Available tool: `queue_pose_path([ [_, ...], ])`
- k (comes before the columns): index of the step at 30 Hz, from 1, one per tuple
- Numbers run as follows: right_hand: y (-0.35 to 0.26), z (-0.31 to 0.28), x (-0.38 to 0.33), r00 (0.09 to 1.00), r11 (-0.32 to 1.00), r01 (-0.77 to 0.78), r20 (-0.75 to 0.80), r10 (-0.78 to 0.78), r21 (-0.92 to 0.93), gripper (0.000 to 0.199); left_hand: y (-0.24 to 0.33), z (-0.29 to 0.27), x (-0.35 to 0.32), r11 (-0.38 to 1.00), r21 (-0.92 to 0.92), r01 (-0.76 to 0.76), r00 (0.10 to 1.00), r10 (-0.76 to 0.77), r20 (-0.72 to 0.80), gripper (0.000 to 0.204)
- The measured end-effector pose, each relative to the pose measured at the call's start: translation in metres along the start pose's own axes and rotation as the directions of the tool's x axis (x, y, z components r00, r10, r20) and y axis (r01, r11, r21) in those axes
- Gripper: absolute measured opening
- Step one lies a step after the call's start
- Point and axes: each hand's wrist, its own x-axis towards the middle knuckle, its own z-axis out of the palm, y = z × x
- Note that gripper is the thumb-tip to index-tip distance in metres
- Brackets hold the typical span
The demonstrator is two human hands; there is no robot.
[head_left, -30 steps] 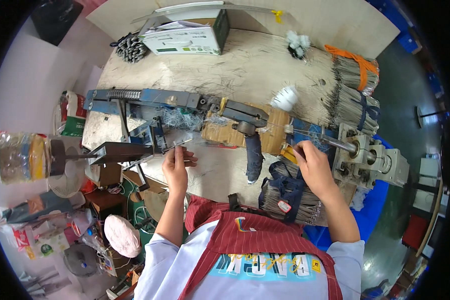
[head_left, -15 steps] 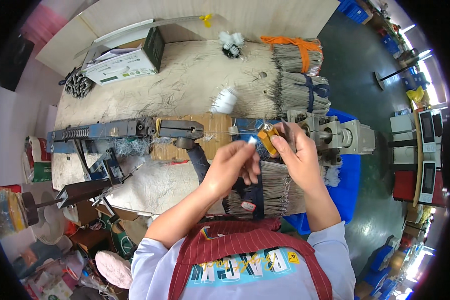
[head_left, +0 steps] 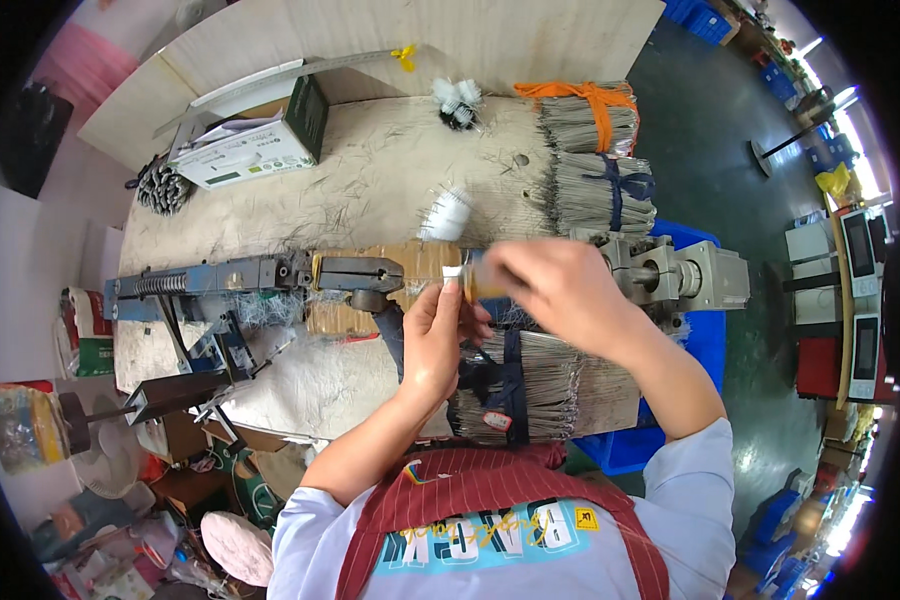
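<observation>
Left hand (head_left: pixel 436 335): I pinched the white piece (head_left: pixel 453 272), nearer the clamp (head_left: pixel 353 267) than before.
Right hand (head_left: pixel 562 292): I gripped the yellow tool (head_left: pixel 483 280), blurred, shifted leftward.

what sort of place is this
Probably a small workshop or factory: a long blue and grey metal machine lies across a workbench, and tied bundles of thin wires are stacked at its right.

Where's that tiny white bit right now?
The white bit is near the middle of the head view, at the fingertips of the left hand, with the dark clamp to its left and the blurred right hand to its right.
</observation>
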Motion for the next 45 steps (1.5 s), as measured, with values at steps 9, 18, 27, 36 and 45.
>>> queue_pose_path([
  [9,0.022,0.02,0.05,0.871,0.995,-0.044,0.484,0.08,-0.084,0.02,0.007,0.004,-0.005,0.998,-0.009,0.062,0.998,-0.062,-0.025,0.034],
  [18,0.036,0.012,0.055,0.826,0.95,-0.162,0.563,-0.017,0.266,0.023,0.01,0.007,-0.006,0.996,-0.024,0.087,0.994,-0.088,-0.066,0.032],
  [27,0.028,0.011,0.068,0.647,0.865,-0.459,0.744,0.167,0.205,0.026,0.024,0.014,-0.01,0.983,-0.175,0.055,0.998,-0.05,0.031,0.043],
  [36,0.009,-0.036,0.038,0.867,0.88,-0.4,0.418,0.272,0.257,0.028,0.053,-0.002,-0.019,0.827,-0.533,0.181,0.983,-0.149,0.104,0.066],
  [45,-0.021,0.032,0.0,0.993,0.994,0.106,-0.057,-0.105,0.018,0.013,0.051,-0.004,-0.021,0.826,-0.52,0.215,0.976,-0.205,0.077,0.064],
])
